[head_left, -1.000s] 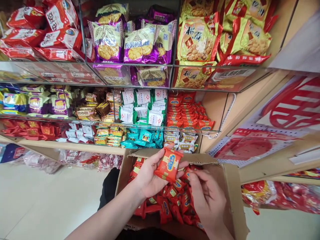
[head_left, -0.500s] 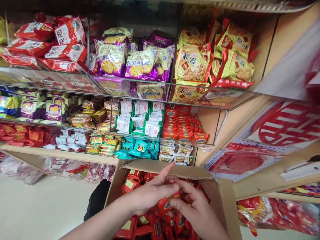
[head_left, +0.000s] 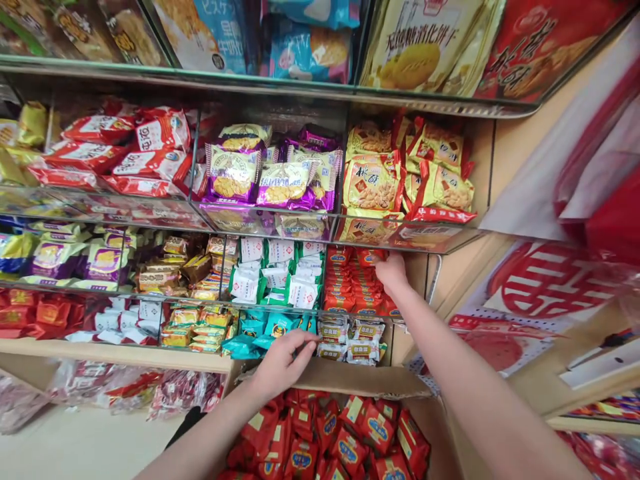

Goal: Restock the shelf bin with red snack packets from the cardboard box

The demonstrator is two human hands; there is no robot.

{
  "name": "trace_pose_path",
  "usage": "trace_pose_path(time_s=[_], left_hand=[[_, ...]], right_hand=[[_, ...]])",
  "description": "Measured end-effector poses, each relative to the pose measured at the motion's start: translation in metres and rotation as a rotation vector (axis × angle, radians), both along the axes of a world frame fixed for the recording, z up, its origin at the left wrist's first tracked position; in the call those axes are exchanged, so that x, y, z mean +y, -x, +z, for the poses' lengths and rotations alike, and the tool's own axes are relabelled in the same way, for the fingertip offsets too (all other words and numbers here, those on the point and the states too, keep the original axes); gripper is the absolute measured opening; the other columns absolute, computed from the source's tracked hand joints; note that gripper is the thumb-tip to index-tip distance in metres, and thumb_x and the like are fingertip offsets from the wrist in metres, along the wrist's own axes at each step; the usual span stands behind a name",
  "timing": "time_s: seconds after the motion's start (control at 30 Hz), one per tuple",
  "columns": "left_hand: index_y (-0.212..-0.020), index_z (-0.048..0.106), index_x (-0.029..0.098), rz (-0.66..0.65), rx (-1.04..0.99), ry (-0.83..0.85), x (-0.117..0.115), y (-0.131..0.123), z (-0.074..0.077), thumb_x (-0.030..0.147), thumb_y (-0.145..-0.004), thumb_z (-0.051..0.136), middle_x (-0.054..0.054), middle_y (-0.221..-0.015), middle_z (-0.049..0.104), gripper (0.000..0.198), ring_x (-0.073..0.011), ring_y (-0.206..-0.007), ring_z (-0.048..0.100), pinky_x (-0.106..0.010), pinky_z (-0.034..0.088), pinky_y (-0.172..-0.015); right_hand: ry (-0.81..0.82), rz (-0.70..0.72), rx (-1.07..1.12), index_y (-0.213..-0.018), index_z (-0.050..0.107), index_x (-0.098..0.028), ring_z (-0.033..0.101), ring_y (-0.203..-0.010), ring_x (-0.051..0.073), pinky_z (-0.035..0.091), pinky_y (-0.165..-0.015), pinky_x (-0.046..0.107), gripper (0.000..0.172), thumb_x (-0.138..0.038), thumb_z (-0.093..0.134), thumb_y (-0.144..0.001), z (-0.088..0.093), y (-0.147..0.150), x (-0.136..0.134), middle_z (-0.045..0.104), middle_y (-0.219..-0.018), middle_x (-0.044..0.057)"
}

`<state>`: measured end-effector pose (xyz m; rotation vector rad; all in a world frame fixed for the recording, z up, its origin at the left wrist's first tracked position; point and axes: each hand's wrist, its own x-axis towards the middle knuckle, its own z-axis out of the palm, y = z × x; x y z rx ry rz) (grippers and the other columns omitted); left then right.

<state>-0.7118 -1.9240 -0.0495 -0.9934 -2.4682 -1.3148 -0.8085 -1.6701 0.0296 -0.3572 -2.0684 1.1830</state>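
My right hand (head_left: 391, 273) reaches into the shelf compartment of red snack packets, its fingers closed on a red packet (head_left: 371, 257) at the top of the right-hand stack. The fingertips are partly hidden behind that packet. Below, my left hand (head_left: 285, 360) hovers over the back rim of the cardboard box (head_left: 360, 381). It holds nothing; its thumb and forefinger stretch forward with a small gap between them, while the other fingers are partly hidden. Loose red packets (head_left: 349, 448) with blue-and-gold labels fill the box. Stacked red packets (head_left: 340, 283) stand left of my right hand.
Clear dividers part the neighbouring bins of green-and-white packets (head_left: 275, 277), teal packets (head_left: 277, 327) and silvery packets (head_left: 364, 350). Just above my right hand runs the upper shelf's clear front (head_left: 370, 230). A wooden side panel (head_left: 465, 267) borders the shelves on the right.
My right hand has risen from the box to the shelf stack with a red packet. My left hand has moved away from it, up and left. The view has tilted upward.
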Motion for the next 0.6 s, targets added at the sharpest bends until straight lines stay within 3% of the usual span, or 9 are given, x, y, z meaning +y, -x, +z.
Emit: trace_pose_path(time_s=[0.2, 0.43, 0.6], left_hand=[[-0.089, 0.065, 0.020, 0.075, -0.176, 0.016, -0.006, -0.004, -0.026, 0.029, -0.084, 0.045, -0.002, -0.075, 0.069, 0.022, -0.0163, -0.070, 0.063, -0.026, 0.049, -0.067], [-0.089, 0.066, 0.021, 0.105, -0.194, 0.033, -0.004, -0.006, -0.030, 0.028, -0.085, 0.045, -0.003, -0.078, 0.070, 0.023, -0.0176, -0.072, 0.064, -0.027, 0.048, -0.068], [-0.088, 0.065, 0.021, 0.085, -0.188, 0.066, -0.002, -0.006, -0.032, 0.027, -0.086, 0.044, -0.003, -0.083, 0.070, 0.021, -0.0175, -0.078, 0.064, -0.026, 0.047, -0.071]], right_hand=[[-0.024, 0.060, -0.042, -0.117, 0.048, -0.013, 0.053, -0.107, 0.018, 0.042, -0.088, 0.029, 0.043, -0.022, 0.053, -0.075, -0.008, 0.040, 0.003, 0.058, -0.117, 0.011], [-0.161, -0.022, -0.151, -0.124, 0.043, -0.011, 0.049, -0.113, 0.028, 0.039, -0.091, 0.038, 0.052, -0.027, 0.054, -0.076, -0.029, 0.054, 0.015, 0.055, -0.118, 0.018], [-0.286, -0.020, -0.225, -0.121, 0.046, -0.012, 0.051, -0.111, 0.026, 0.041, -0.089, 0.034, 0.044, -0.030, 0.049, -0.081, -0.029, 0.055, 0.016, 0.057, -0.117, 0.016]])
